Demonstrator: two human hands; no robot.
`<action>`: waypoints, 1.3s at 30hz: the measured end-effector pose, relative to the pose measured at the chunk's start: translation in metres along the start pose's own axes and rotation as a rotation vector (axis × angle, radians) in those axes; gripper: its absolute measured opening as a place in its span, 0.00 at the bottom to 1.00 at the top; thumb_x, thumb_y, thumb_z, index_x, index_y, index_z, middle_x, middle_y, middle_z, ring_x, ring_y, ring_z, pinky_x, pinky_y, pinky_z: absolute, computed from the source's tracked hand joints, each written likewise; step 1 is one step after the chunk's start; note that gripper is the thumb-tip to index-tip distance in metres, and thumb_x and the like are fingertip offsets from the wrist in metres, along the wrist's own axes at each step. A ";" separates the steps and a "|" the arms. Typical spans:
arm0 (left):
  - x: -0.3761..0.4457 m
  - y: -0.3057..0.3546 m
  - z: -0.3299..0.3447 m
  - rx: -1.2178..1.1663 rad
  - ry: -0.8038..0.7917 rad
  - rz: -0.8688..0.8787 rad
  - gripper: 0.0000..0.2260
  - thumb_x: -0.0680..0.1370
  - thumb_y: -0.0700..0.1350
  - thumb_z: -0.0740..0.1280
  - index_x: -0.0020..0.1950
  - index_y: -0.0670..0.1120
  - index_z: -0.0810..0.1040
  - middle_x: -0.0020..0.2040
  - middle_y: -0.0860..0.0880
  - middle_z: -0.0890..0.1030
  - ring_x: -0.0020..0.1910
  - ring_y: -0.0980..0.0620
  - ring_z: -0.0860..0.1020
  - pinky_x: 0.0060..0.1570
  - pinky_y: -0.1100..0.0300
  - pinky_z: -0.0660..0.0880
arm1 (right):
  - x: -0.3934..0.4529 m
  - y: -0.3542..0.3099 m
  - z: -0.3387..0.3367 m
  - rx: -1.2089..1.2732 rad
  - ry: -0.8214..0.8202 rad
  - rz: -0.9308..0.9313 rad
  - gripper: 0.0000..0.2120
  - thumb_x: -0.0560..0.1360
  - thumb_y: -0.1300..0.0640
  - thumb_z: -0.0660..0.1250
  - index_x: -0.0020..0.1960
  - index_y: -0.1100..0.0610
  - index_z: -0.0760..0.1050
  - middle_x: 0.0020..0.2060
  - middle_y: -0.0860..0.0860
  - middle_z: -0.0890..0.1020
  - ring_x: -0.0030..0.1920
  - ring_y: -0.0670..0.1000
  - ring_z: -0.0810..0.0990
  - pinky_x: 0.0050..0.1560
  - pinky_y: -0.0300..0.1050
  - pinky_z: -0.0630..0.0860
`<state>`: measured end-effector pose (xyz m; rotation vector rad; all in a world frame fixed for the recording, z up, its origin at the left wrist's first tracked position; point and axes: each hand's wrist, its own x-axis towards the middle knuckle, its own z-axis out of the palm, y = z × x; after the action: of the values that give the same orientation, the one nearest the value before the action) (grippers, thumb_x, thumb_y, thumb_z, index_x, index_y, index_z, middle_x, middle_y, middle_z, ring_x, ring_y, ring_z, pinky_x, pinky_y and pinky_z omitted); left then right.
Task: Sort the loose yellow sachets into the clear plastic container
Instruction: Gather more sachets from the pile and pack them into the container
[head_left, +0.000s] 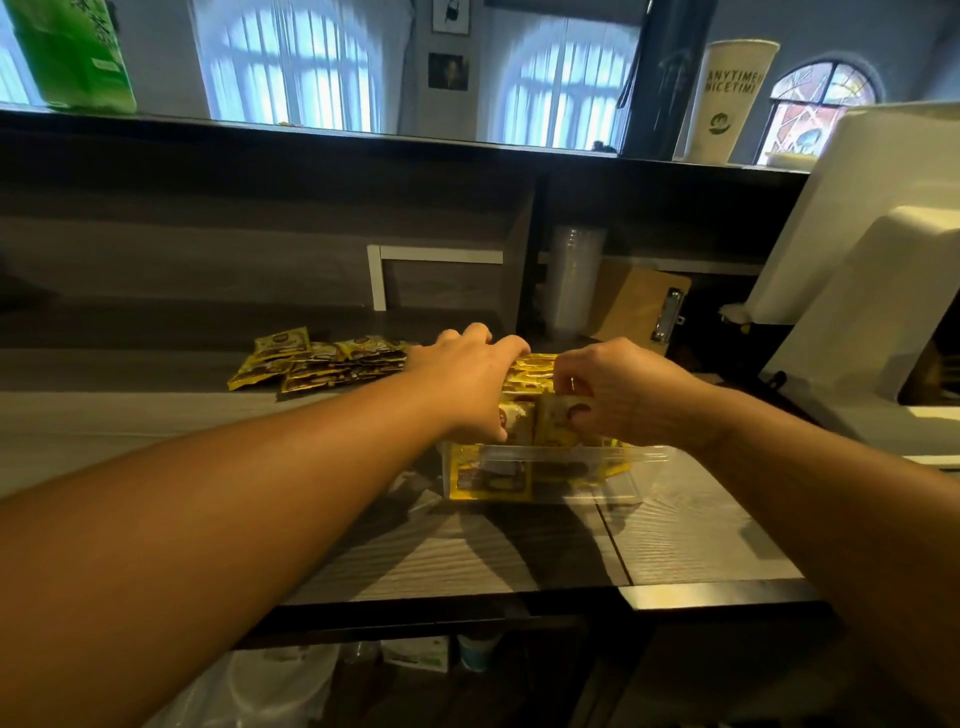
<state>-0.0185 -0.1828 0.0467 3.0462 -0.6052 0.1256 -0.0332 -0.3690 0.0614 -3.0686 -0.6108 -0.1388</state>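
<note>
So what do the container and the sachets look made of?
The container: clear, thin, glossy plastic by the look; sachets inside show through its wall. The loose sachets: probably glossy printed foil or plastic film, judging by their crinkled, shiny faces.

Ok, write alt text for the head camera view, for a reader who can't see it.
Both bare hands, left hand and right hand, press a row of upright yellow sachets into a clear rectangular plastic container on a grey wood-grain counter. A loose pile of yellow sachets lies behind and left of it.

Yellow sachets (524, 387) stand packed in the clear container (545, 475); a loose pile (317, 364) lies left.
</note>
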 end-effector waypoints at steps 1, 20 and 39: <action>0.003 0.001 0.001 0.017 -0.028 0.003 0.45 0.69 0.57 0.77 0.78 0.60 0.54 0.76 0.47 0.63 0.73 0.41 0.64 0.62 0.40 0.72 | 0.002 -0.002 0.001 -0.038 -0.025 0.008 0.10 0.73 0.52 0.71 0.50 0.45 0.71 0.44 0.45 0.76 0.40 0.45 0.75 0.38 0.40 0.77; 0.020 0.003 0.010 0.147 -0.115 0.003 0.52 0.69 0.59 0.77 0.81 0.56 0.45 0.76 0.44 0.63 0.74 0.38 0.62 0.69 0.33 0.62 | 0.035 0.007 0.025 -0.286 -0.135 0.066 0.56 0.69 0.43 0.75 0.79 0.48 0.36 0.73 0.57 0.63 0.72 0.60 0.64 0.67 0.59 0.68; -0.023 -0.073 -0.009 -0.541 0.061 -0.020 0.38 0.75 0.55 0.73 0.80 0.58 0.57 0.79 0.51 0.59 0.76 0.48 0.62 0.68 0.52 0.66 | 0.055 -0.043 -0.024 0.075 -0.083 -0.048 0.51 0.65 0.45 0.79 0.78 0.44 0.52 0.73 0.50 0.65 0.70 0.53 0.67 0.62 0.43 0.66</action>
<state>-0.0121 -0.1068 0.0529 2.5149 -0.5039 0.0431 -0.0014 -0.3093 0.0894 -3.0009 -0.6778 0.0107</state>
